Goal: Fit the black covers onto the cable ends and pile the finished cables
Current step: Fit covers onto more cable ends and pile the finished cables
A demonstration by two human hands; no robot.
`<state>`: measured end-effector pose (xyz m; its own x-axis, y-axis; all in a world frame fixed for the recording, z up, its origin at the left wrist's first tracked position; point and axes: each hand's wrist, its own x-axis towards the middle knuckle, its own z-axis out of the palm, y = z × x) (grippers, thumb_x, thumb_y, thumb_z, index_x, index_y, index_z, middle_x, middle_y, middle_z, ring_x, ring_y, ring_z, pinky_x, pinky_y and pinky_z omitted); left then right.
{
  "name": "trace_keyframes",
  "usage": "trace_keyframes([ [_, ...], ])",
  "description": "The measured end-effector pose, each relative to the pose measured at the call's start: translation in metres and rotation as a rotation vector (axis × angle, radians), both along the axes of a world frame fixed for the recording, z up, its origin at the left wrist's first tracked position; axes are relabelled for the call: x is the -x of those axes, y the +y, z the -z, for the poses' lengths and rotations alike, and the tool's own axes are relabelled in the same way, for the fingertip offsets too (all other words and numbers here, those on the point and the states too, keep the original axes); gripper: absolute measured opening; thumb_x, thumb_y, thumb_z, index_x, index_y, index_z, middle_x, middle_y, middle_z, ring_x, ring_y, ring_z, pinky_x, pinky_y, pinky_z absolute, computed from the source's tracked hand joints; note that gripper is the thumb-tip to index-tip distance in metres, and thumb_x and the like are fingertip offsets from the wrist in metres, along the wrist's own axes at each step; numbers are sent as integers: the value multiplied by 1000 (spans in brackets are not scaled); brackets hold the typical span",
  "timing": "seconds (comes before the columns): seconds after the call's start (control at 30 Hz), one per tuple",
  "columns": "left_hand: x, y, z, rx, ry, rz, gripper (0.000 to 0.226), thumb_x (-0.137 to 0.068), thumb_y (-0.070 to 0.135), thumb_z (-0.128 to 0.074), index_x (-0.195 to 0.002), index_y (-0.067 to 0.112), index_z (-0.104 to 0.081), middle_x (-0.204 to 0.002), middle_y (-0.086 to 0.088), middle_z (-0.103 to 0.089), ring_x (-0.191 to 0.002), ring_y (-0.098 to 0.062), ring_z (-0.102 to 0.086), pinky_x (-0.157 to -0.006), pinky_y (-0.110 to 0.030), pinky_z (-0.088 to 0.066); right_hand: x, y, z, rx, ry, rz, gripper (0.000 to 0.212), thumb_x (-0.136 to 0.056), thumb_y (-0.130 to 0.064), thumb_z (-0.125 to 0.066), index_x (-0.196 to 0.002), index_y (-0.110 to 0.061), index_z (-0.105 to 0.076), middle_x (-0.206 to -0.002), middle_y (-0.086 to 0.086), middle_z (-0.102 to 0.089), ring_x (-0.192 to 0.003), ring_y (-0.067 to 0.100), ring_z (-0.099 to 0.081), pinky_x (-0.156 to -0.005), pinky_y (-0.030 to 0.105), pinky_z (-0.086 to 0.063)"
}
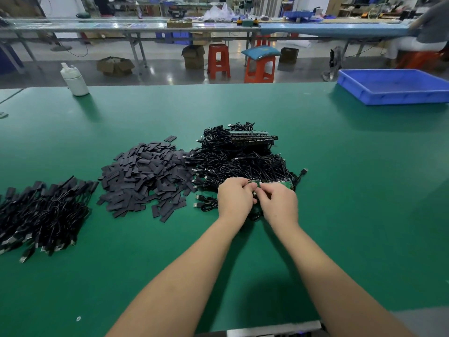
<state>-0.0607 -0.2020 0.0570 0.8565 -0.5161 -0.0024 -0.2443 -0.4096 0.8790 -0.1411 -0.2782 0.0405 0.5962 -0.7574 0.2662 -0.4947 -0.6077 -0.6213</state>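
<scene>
A heap of flat black covers (pixel 148 176) lies in the middle of the green table (pixel 340 190). To its right is a tangle of black cables (pixel 240 161), some joined to green circuit board strips (pixel 277 184). My left hand (pixel 234 199) and my right hand (pixel 279 205) meet at the front edge of that tangle. Both pinch the end of the nearest green strip, where a small cable end sits between the fingertips. A pile of cables with covers fitted (pixel 41 212) lies at the far left.
A blue plastic tray (pixel 393 86) stands at the back right of the table. A white bottle (pixel 74 80) stands at the back left. Beyond the table are red stools (pixel 218 60), cardboard boxes and long workbenches. A seated person (pixel 430 30) is at the far right.
</scene>
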Motion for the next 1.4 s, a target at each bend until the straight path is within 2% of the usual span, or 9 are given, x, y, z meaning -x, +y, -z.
trace_keyframes([
  [0.2, 10, 2, -2, 8, -38, -52, 38, -91, 21, -64, -55, 13, -57, -46, 4, -58, -53, -13, -66, -56, -28, -51, 0, 8, 2, 75, -39, 49, 26, -94, -27, -64, -74, -13, -71, -71, 1, -63, -69, 27, -58, -58, 35, -39],
  [0.33, 0, 8, -6, 30, -92, -104, 42, -94, 27, -62, -56, 13, -52, -53, 0, -58, -57, -21, -62, -58, -33, -48, 3, -4, -5, -51, -79, 39, 30, -96, -25, -62, -73, -6, -65, -74, 6, -62, -72, 27, -54, -63, 36, -36],
  [0.47, -28, 29, -16, 76, -169, -243, 38, -98, 30, -57, -63, 17, -47, -57, 7, -52, -51, -5, -43, -47, -14, -33, 14, -29, -28, -436, -263, 41, 26, -104, -23, -49, -87, -11, -65, -82, 7, -67, -65, 13, -61, -64, 29, -50],
  [0.57, -43, 39, -17, 223, -45, -239, 30, -100, 28, -54, -72, 17, -51, -66, 2, -66, -59, -5, -65, -46, -11, -37, 18, -34, -38, -674, -420, -62, 27, -107, -18, -43, -93, -8, -63, -90, 6, -72, -65, 8, -69, -69, 23, -61],
  [0.73, -42, 45, -13, 134, -166, -140, 32, -98, 36, -54, -73, 16, -51, -67, 0, -63, -64, -20, -58, -57, -34, -43, 14, -30, -41, -525, -323, -109, 27, -105, -20, -48, -88, -12, -67, -88, 1, -76, -72, 6, -66, -74, 27, -57],
  [0.87, -38, 47, -22, 464, 102, -54, 20, -104, 21, -46, -88, 12, -53, -82, -10, -68, -71, -25, -73, -69, -40, -61, 11, -35, -42, -597, -470, 6, 28, -106, -20, -44, -87, -12, -62, -70, 1, -65, -61, 9, -65, -63, 25, -55],
  [1.07, -24, 53, -34, 625, 372, 170, 18, -107, 12, -37, -94, 8, -49, -66, -5, -64, -83, -29, -73, -78, -39, -61, 10, -42, -47, -608, -472, 41, 22, -105, -21, -50, -90, -12, -63, -77, 6, -66, -59, 16, -72, -55, 26, -59],
  [1.2, -9, 45, -36, 494, 429, 406, 18, -105, 8, -39, -91, 7, -49, -66, -9, -66, -73, -26, -71, -74, -37, -62, 1, -25, -46, -592, -260, -81, 20, -102, -17, -56, -85, -14, -67, -79, 4, -75, -60, 15, -72, -59, 32, -61],
  [1.4, 0, 39, -18, 77, 266, 629, 20, -102, 7, -47, -84, 13, -51, -76, -8, -67, -86, -33, -71, -82, -46, -59, -9, -8, -62, -917, -509, -107, 20, -103, -15, -55, -90, -4, -65, -78, 9, -76, -71, 21, -76, -56, 25, -59],
])
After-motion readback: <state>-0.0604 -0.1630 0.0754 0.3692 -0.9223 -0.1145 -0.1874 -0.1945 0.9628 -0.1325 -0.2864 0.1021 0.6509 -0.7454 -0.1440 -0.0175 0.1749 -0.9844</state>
